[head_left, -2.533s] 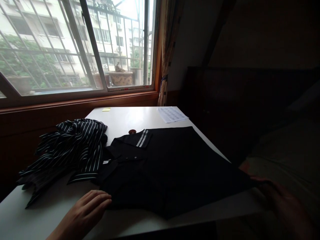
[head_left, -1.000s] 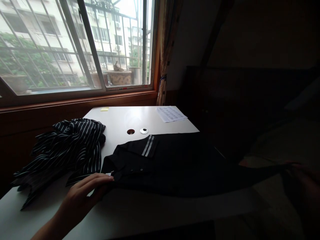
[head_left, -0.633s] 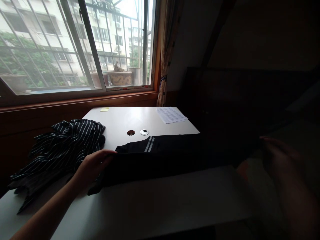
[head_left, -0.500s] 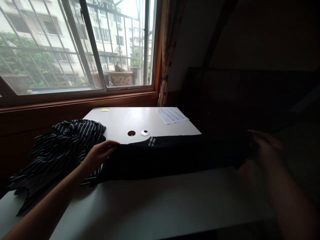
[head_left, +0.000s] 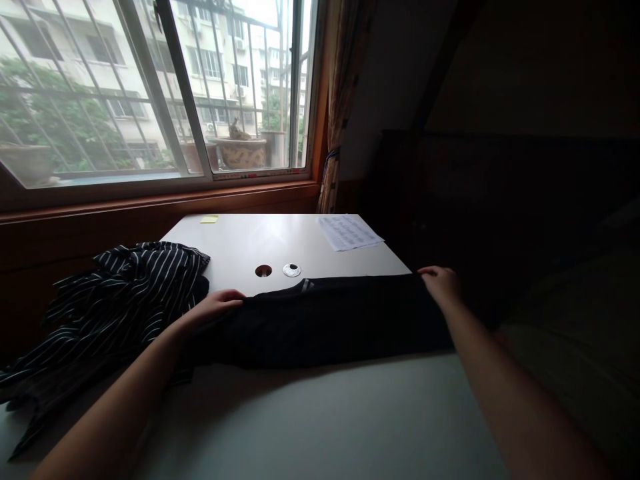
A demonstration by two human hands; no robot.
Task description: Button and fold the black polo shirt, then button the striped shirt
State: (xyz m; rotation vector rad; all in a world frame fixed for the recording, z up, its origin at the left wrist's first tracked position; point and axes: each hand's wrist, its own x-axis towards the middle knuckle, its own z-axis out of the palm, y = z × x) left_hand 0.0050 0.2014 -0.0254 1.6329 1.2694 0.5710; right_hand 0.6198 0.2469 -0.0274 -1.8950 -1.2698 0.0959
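A long black garment (head_left: 340,320) with two short pale stripes near its far edge stretches across the white table. Its exact kind is hard to make out in the dark. My left hand (head_left: 220,305) is closed on its upper left corner, thumb and fingers together. At the upper right corner my right hand (head_left: 440,283) pinches the cloth. Left of my left hand lies a rumpled black garment with white stripes (head_left: 135,293), partly behind my left forearm.
The white table (head_left: 360,420) reaches back towards a barred window (head_left: 240,87). On it are printed papers (head_left: 347,232), a yellow note (head_left: 209,219), a round cable hole (head_left: 263,271) and a loose round cover (head_left: 292,270). A curtain (head_left: 333,160) hangs beside the window; the right side is dark.
My right hand has moved left, bringing the black garment's right end in from beyond the table's right edge. My left hand has shifted slightly, still gripping its corner.
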